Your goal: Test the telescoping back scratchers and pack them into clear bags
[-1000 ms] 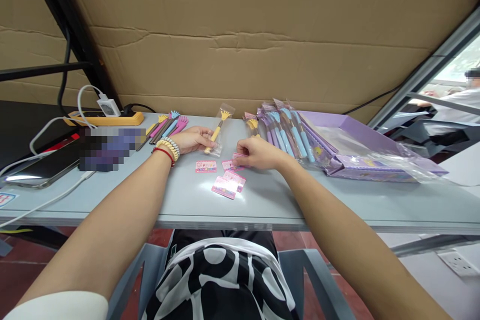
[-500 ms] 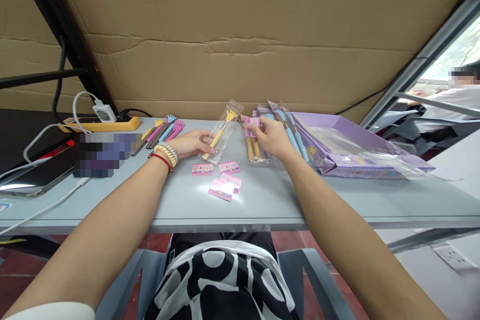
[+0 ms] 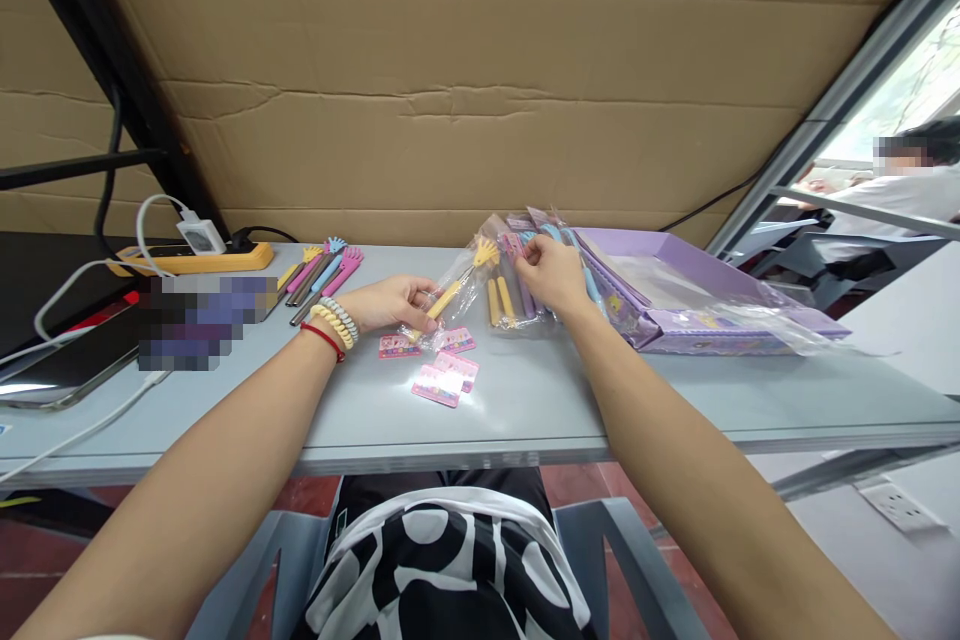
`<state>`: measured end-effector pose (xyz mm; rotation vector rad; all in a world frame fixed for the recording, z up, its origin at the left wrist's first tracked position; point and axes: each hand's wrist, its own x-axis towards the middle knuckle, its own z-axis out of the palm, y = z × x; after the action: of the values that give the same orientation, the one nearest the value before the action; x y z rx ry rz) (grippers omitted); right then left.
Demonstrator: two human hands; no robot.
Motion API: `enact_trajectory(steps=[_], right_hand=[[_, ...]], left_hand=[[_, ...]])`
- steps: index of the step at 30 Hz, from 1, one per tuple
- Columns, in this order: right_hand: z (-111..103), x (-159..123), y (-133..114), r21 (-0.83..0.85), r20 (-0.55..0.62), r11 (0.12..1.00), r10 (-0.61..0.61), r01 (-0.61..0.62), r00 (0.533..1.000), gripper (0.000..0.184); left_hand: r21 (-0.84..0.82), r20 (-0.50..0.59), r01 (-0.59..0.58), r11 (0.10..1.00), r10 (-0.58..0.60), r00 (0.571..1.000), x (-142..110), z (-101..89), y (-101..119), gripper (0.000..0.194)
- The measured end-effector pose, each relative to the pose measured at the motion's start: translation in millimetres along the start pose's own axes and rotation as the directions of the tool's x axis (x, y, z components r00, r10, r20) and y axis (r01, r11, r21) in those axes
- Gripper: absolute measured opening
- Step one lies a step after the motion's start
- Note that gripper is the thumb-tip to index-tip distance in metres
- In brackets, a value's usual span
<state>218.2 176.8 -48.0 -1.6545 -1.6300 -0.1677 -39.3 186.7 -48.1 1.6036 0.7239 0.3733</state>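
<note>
My left hand (image 3: pixel 401 305) is closed on a yellow hand-shaped back scratcher (image 3: pixel 450 295) in a clear plastic bag, its yellow head tilted up to the right. My right hand (image 3: pixel 555 272) pinches at a bagged pink back scratcher (image 3: pixel 516 248) in a row of bagged ones; the fingertips partly cover it. Yellow handles (image 3: pixel 499 300) in clear plastic lie between the hands, and light-blue ones stand out right of my right hand. Several small pink cards (image 3: pixel 436 386) lie below my left hand. Unwrapped back scratchers (image 3: pixel 324 270) in several colours rest left of it.
A purple open box (image 3: pixel 720 330) with loose plastic film stands at the right. On the left are a yellow power strip (image 3: pixel 247 258), a white charger (image 3: pixel 201 235), cables and a dark phone (image 3: pixel 67 370). Cardboard (image 3: pixel 450 50) backs the desk. A person sits at far right.
My left hand has brought the bagged yellow back scratcher lower and to the right, its head now near the other bags. My right hand has shifted slightly right, off the pink card on the yellow handles.
</note>
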Motion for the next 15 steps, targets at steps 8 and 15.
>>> enact_trajectory(steps=[8, 15], right_hand=[[0.0, -1.2, 0.4, -0.088, -0.006, 0.996, -0.036, 0.035, 0.999, 0.009], [2.1, 0.0, 4.9, -0.099, -0.073, 0.994, -0.063, 0.055, 0.995, 0.008]], left_hand=[[0.006, 0.054, -0.012, 1.000, 0.011, 0.998, -2.3, 4.4, 3.2, 0.050], [0.102, 0.065, -0.027, 0.994, 0.021, 0.998, -4.4, 8.7, 6.6, 0.051]])
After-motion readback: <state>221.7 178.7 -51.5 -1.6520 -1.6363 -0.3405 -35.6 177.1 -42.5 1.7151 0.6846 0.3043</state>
